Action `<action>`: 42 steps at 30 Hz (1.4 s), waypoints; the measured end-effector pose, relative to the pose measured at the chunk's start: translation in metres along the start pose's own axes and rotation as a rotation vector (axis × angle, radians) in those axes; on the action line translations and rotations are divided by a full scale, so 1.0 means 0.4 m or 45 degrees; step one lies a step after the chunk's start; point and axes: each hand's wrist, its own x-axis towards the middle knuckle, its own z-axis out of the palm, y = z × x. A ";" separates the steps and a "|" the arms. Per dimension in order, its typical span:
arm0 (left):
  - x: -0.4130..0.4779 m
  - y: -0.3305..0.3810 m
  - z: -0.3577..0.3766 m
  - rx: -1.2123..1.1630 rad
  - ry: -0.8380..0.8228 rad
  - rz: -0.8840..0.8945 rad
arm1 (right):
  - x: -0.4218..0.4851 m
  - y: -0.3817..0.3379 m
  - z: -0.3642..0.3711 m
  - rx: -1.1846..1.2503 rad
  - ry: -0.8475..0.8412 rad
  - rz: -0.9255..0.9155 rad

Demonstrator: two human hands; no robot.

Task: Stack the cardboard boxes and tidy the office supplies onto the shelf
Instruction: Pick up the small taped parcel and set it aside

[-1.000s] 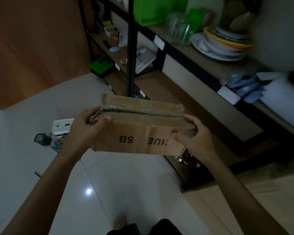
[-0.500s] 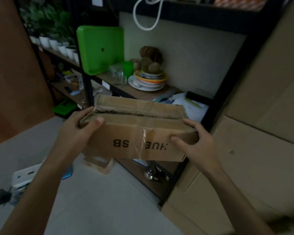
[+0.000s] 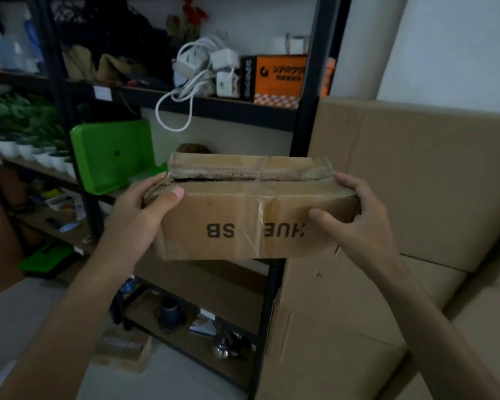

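While left hand (image 3: 133, 210) and right hand (image 3: 364, 223) grip a cardboard box (image 3: 237, 215), black shelf (image 3: 308, 125) behind, cartons (image 3: 422, 180) beside.

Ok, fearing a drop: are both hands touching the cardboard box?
Touching: head view shows left hand and right hand gripping the cardboard box at its ends.

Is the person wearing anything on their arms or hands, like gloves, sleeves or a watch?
No. The left hand and right hand are bare: no gloves, and no rings show. The left forearm and right forearm are uncovered down to the frame's edge, with no sleeve, watch or band at either wrist.
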 end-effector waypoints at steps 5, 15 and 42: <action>0.038 0.087 0.017 -0.048 -0.032 0.093 | 0.035 -0.095 -0.075 -0.081 0.121 -0.100; 0.113 0.271 0.122 -0.204 -0.066 0.249 | 0.188 -0.199 -0.247 -0.144 0.207 -0.168; 0.285 0.419 0.703 0.781 0.247 1.030 | 0.579 -0.027 -0.387 -0.144 -0.032 -0.113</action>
